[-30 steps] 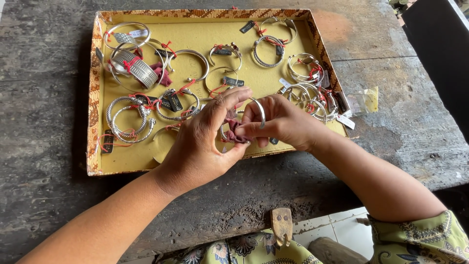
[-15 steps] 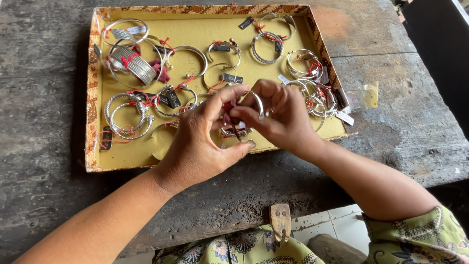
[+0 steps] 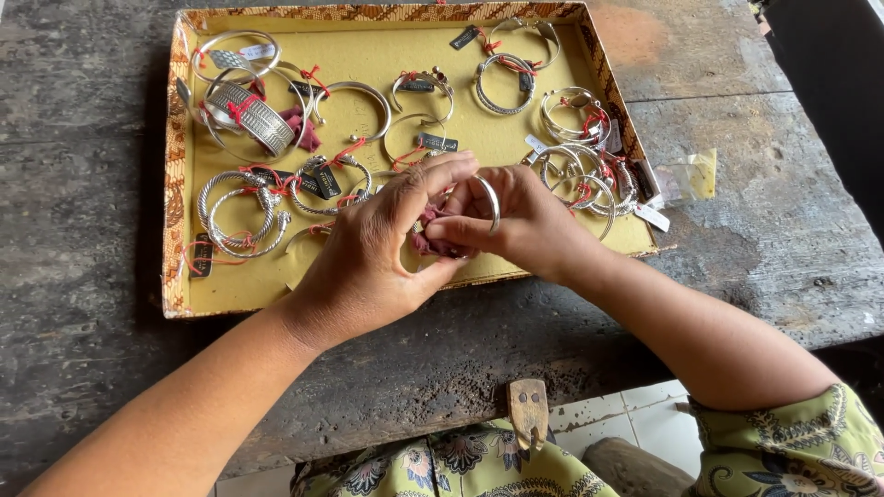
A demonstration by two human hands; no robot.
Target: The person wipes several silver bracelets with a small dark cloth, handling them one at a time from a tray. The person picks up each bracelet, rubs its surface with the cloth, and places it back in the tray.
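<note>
Silver bangle [image 3: 491, 201]: a plain open cuff, held upright between both hands above the front edge of the yellow tray [image 3: 405, 37]. The right hand [image 3: 516, 225] has its grip closed on the bangle, thumb and fingers pinching the band from the right side. The left hand [image 3: 373, 253] has its grip closed on a small dark red cloth [image 3: 431, 241], which is pressed against the lower inner part of the bangle; its index finger curls over the top toward the band.

The tray is a shallow rectangular box with a patterned brown rim and rests on a weathered grey wooden table [image 3: 737, 239]. Inside it lie many silver bangles, most tied with red thread and dark tags. A wide ridged cuff [image 3: 247, 112] sits at the rear left. Twisted wire bangles [image 3: 238, 216] lie at the front left. A cluster of thin bangles [image 3: 589, 175] lies just right of the right hand. A small clear plastic bag [image 3: 686, 177] lies on the table beside the tray's right edge.
</note>
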